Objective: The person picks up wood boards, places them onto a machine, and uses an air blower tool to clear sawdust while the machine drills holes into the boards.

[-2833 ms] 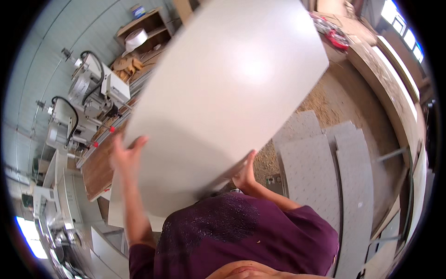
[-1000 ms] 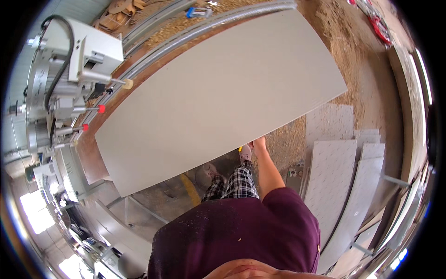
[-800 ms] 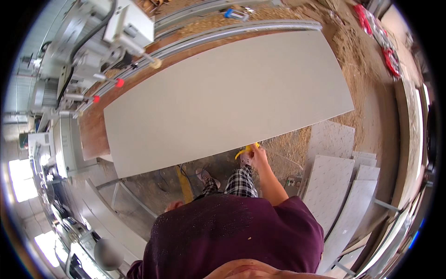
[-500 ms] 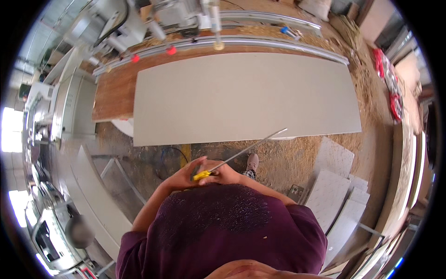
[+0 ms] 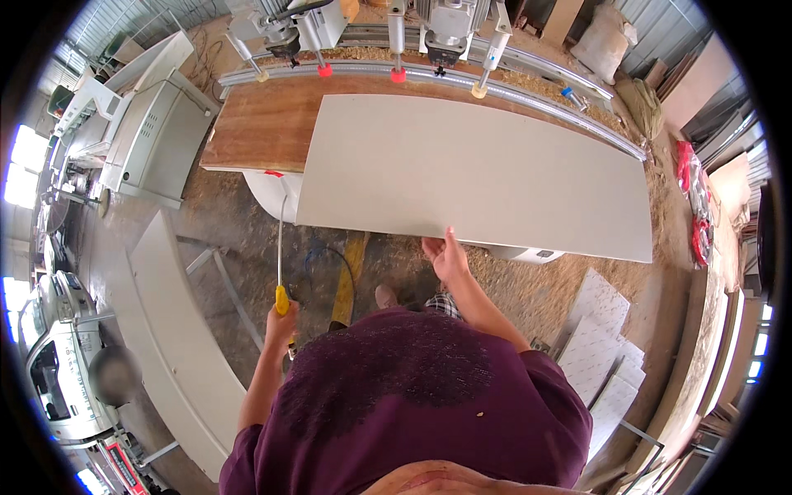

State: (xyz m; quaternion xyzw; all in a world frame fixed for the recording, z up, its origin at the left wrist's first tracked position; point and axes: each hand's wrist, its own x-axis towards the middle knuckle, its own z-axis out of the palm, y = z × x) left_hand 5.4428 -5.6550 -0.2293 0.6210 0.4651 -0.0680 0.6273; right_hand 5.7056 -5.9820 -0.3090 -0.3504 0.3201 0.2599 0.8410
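Note:
A large flat grey-beige panel (image 5: 478, 169) lies on a brown wooden board (image 5: 268, 124) in front of me. At the panel's near edge is my right hand (image 5: 450, 262), its thumb lapping over the top and its fingers at the underside, partly hidden. Off to the left, my left hand (image 5: 281, 325) is closed round the yellow handle of an air blow gun (image 5: 283, 300). The gun's long thin metal tube points away from me, its tip near a white rounded part (image 5: 268, 195) under the board's corner. The tube does not touch the panel.
A machine with red-padded cylinders (image 5: 398, 74) and a metal rail (image 5: 610, 142) spans the far side. Leaning white boards (image 5: 177, 330) stand at left, smaller white panels (image 5: 598, 346) at right. A cable (image 5: 353, 285) lies on the sawdust-strewn floor.
My hands have parted: the left has carried the blow gun leftward, and the right has gone to the panel's near edge. The view has turned, and the panel sits more slanted on the board.

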